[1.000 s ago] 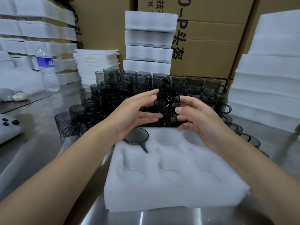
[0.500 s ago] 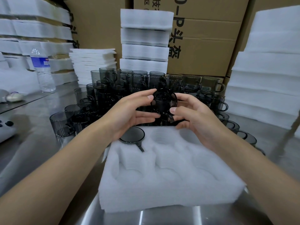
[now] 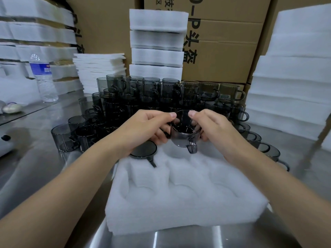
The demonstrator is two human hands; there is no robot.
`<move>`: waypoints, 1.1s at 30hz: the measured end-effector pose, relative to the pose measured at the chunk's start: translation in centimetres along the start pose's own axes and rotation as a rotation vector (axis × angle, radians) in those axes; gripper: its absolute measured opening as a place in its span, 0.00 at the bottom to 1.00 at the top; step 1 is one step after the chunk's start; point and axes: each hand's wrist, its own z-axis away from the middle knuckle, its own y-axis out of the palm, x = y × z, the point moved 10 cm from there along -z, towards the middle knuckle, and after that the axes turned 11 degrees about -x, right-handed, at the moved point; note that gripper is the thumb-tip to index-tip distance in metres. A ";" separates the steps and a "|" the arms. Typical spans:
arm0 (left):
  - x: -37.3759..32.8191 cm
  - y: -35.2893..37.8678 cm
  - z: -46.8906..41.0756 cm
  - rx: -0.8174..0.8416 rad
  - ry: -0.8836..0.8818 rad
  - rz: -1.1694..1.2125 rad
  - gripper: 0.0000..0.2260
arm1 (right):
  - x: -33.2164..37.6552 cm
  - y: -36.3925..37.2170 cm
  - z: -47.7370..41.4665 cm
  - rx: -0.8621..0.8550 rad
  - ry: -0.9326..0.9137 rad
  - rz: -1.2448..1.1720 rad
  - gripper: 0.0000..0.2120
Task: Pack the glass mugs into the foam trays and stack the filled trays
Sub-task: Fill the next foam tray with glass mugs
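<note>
Counter (image 3: 44,158): stainless steel, reflective. Cardboard boxes (image 3: 223,59) behind; foam stacks (image 3: 155,38) left, centre, right. Water bottle (image 3: 43,77) far left. Loose mugs (image 3: 143,93), grey glass, massed mid-counter. Foam tray (image 3: 179,197) nearest viewer; seated mug (image 3: 143,151) in far-left pocket, handle toward viewer. Held mug (image 3: 184,135) upright over far-middle pocket, handle toward viewer; foam contact cannot be told. Left hand (image 3: 143,127) pinches left rim, right hand (image 3: 215,127) pinches right rim, both grasping same mug.

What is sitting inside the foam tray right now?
One glass mug sits in the far-left pocket of the foam tray, partly under the left hand. The near pockets show bare foam. With the right hand it holds a second mug over the far row, partly hiding pockets there.
</note>
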 end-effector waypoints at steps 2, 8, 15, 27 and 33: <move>-0.1 -0.3 -0.1 -0.023 0.022 -0.043 0.13 | -0.2 0.3 0.1 0.031 -0.001 0.031 0.20; -0.4 -0.5 -0.2 -0.040 0.099 -0.126 0.16 | 0.0 0.5 -0.2 0.045 -0.045 0.003 0.21; -0.8 -0.7 -0.2 -0.071 0.171 -0.265 0.19 | 0.5 1.5 0.3 0.131 -0.097 0.011 0.15; -0.9 -0.3 0.0 -0.058 0.260 -0.350 0.17 | 1.1 0.8 0.3 0.068 -0.130 -0.050 0.10; -1.2 -0.4 0.1 -0.063 0.294 -0.397 0.20 | 1.0 1.0 0.3 0.089 -0.119 -0.051 0.09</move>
